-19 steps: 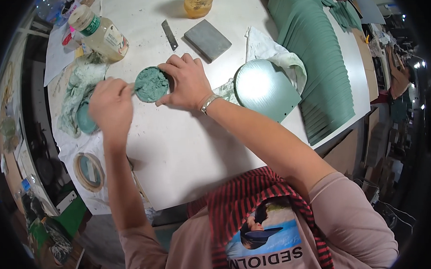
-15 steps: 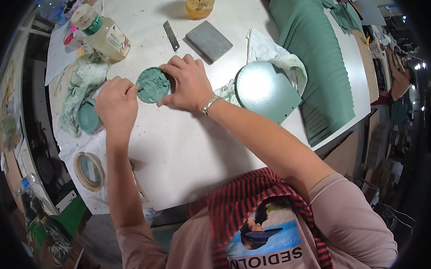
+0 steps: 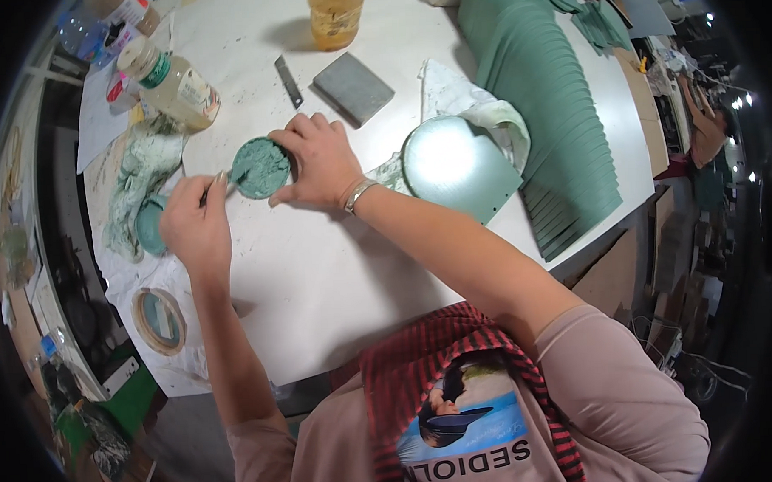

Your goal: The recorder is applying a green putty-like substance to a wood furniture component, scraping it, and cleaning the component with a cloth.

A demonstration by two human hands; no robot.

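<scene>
White tabletop (image 3: 320, 303) spreads before you. Your left hand (image 3: 197, 222) pinches what seems a thin tool (image 3: 232, 177); at its two o'clock sits the round green-paste tub (image 3: 255, 196), without long axis, your nearer right hand (image 3: 320, 165) clasping its three-o'clock side.

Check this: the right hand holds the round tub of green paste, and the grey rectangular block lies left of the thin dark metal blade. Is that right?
Not quite: the head view shows the grey rectangular block lying right of the thin dark metal blade. The right hand does hold the round tub of green paste.
</scene>
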